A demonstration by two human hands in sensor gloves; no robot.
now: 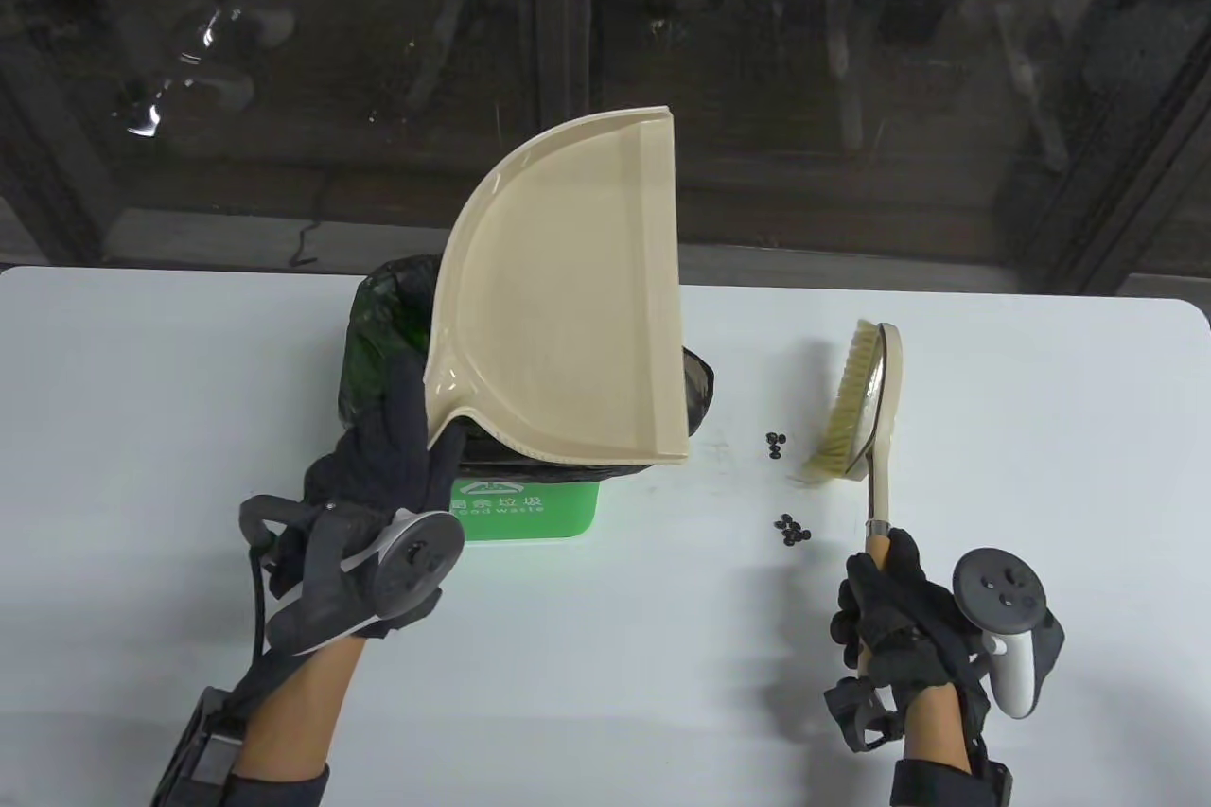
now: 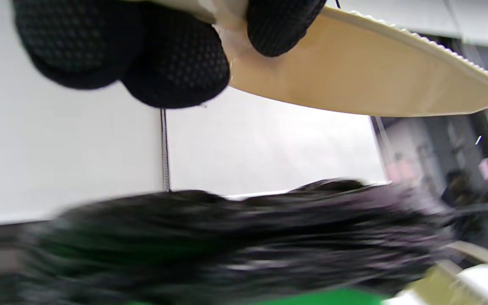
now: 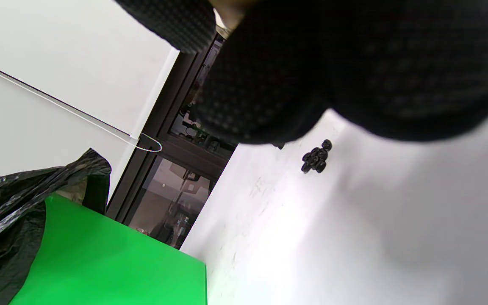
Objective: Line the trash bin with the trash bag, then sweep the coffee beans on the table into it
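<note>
Two small heaps of coffee beans (image 1: pixel 793 531) lie left of the brush (image 1: pixel 866 405) our right hand (image 1: pixel 894 618) grips. Our left hand (image 1: pixel 383 476) clasps the dustpan (image 1: pixel 568 306) (raised, tilted) over the bag-lined trash bin (image 1: pixel 525 514).

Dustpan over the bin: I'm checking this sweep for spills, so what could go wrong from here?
1. The left hand holds the dustpan tipped over the bagged bin; its wide lip reaches past the bin's right edge, so anything sliding out could miss.
2. Two small clusters of beans lie on the table by the brush held by the right hand; a hard stroke may scatter them.
3. The bag looks loosely draped and might slip.
</note>
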